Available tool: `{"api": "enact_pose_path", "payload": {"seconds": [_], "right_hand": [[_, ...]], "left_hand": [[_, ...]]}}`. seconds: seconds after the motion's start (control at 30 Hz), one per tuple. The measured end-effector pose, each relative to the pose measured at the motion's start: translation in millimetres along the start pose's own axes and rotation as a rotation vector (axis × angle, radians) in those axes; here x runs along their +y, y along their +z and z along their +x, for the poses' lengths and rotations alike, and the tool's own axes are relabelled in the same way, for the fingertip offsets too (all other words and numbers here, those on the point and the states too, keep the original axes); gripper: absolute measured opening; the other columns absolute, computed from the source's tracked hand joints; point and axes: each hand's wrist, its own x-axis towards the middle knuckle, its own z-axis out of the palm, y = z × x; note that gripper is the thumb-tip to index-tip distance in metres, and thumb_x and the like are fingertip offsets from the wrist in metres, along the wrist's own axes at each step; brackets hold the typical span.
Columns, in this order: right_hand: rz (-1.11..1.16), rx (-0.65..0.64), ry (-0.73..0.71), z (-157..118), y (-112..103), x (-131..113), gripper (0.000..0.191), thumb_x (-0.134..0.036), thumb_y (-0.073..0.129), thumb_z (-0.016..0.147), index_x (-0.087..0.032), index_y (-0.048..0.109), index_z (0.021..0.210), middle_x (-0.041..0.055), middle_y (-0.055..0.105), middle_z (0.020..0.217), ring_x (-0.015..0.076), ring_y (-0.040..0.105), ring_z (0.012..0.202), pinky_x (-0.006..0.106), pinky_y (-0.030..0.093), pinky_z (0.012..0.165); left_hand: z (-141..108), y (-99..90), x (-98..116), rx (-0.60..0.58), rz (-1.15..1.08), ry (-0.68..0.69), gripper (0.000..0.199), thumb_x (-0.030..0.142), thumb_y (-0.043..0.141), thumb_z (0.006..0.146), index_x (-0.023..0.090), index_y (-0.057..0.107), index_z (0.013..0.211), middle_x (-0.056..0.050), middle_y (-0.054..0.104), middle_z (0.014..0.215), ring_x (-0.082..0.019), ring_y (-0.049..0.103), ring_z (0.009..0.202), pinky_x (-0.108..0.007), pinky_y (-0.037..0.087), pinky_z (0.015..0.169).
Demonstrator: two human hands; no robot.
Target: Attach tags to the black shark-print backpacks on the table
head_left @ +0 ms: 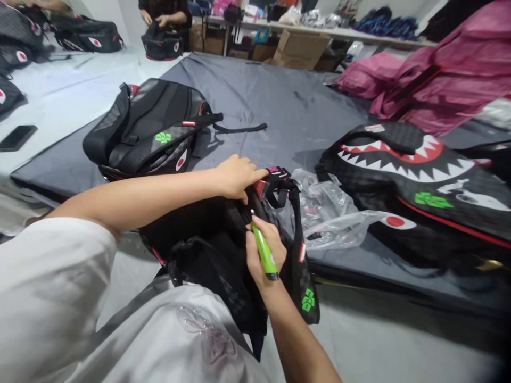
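A black backpack with a green patch and a small red label on its strap rests against my lap at the table edge. My left hand reaches across its top, fingers closed on the rim beside a red piece of fabric. In my right hand is a bright green marker pen, black at its rear end. Its thin, pale tip points up at the bag's dark edge, close below my left thumb. Whether the tip touches the fabric I cannot tell.
Another black backpack lies at the left on the grey-covered table. A shark-mouth backpack and a clear plastic bag lie at the right. Pink fabric is piled behind. A phone and a co-worker's hands are further left.
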Motion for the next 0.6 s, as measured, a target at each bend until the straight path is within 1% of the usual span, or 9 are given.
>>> {"api": "enact_pose_path", "payload": {"seconds": [0.03,0.1,0.13,0.2,0.3,0.4,0.43,0.5,0.6], "right_hand": [[0.008,-0.018,-0.016,-2,2,0,0.04,-0.012,0.058,0.089,-0.024,0.06,0.127,0.006,0.071,0.102,0.0209,0.068,0.091,0.04,0.056,0.086],[0.006,-0.07,-0.044,-3,2,2,0.037,-0.013,0.059,0.088,-0.023,0.061,0.124,0.0078,0.069,0.104,0.0228,0.066,0.095,0.043,0.055,0.087],[0.008,-0.103,-0.044,-3,0,4,0.034,-0.016,0.06,0.088,-0.022,0.062,0.122,0.0086,0.069,0.105,0.0237,0.065,0.096,0.044,0.055,0.088],[0.03,-0.154,-0.002,0,-5,8,0.028,-0.022,0.059,0.09,-0.021,0.064,0.118,0.0096,0.069,0.105,0.0245,0.065,0.097,0.044,0.055,0.087],[0.087,-0.124,0.18,4,-10,12,0.029,-0.031,0.052,0.094,-0.021,0.061,0.119,0.0088,0.071,0.102,0.0232,0.068,0.095,0.04,0.056,0.083],[0.152,-0.069,0.384,5,-7,15,0.029,-0.037,0.051,0.096,-0.021,0.053,0.12,0.0059,0.073,0.093,0.0219,0.071,0.089,0.039,0.057,0.079],[0.168,-0.062,0.432,6,-5,17,0.028,-0.038,0.052,0.096,-0.022,0.051,0.118,0.0048,0.074,0.09,0.0213,0.071,0.087,0.038,0.057,0.078],[0.173,-0.075,0.48,7,-2,21,0.024,-0.037,0.056,0.094,-0.022,0.049,0.113,0.0037,0.074,0.086,0.0206,0.073,0.083,0.036,0.057,0.076],[0.156,-0.148,0.472,14,-4,28,0.025,-0.034,0.062,0.091,-0.023,0.05,0.111,0.0029,0.075,0.085,0.0204,0.074,0.079,0.034,0.058,0.073]], "left_hand": [[6,8.3,-4,-0.006,0.01,0.0,0.076,0.046,0.075,0.076,0.015,0.048,0.14,-0.016,0.065,0.123,-0.034,0.057,0.113,-0.041,0.042,0.091],[9,20.5,-10,0.031,0.003,0.03,0.075,0.046,0.073,0.077,0.015,0.047,0.141,-0.016,0.064,0.125,-0.033,0.057,0.115,-0.039,0.04,0.092],[7,23.6,-11,0.054,-0.005,0.046,0.079,0.047,0.072,0.078,0.016,0.043,0.144,-0.016,0.063,0.126,-0.032,0.056,0.116,-0.038,0.038,0.093],[-1,24.6,-9,0.072,-0.005,0.062,0.095,0.052,0.071,0.077,0.017,0.027,0.153,-0.016,0.06,0.132,-0.031,0.053,0.12,-0.04,0.035,0.099],[-12,21.4,-1,0.04,0.068,0.036,0.117,0.059,0.073,0.072,0.019,0.005,0.158,-0.017,0.046,0.148,-0.036,0.041,0.133,-0.05,0.024,0.111],[-10,22.8,5,-0.003,0.157,-0.013,0.124,0.058,0.075,0.069,0.022,-0.003,0.159,-0.016,0.028,0.16,-0.04,0.025,0.144,-0.059,0.013,0.116],[-8,24.6,6,-0.018,0.171,-0.023,0.125,0.057,0.075,0.069,0.023,-0.004,0.159,-0.016,0.025,0.161,-0.04,0.023,0.145,-0.06,0.012,0.116],[-5,28.3,6,-0.036,0.17,-0.029,0.125,0.055,0.075,0.07,0.021,-0.005,0.159,-0.016,0.025,0.161,-0.039,0.027,0.143,-0.058,0.015,0.117],[-4,31.6,4,-0.04,0.135,-0.018,0.121,0.051,0.073,0.074,0.018,-0.006,0.158,-0.017,0.031,0.158,-0.036,0.036,0.138,-0.052,0.022,0.116]]}}
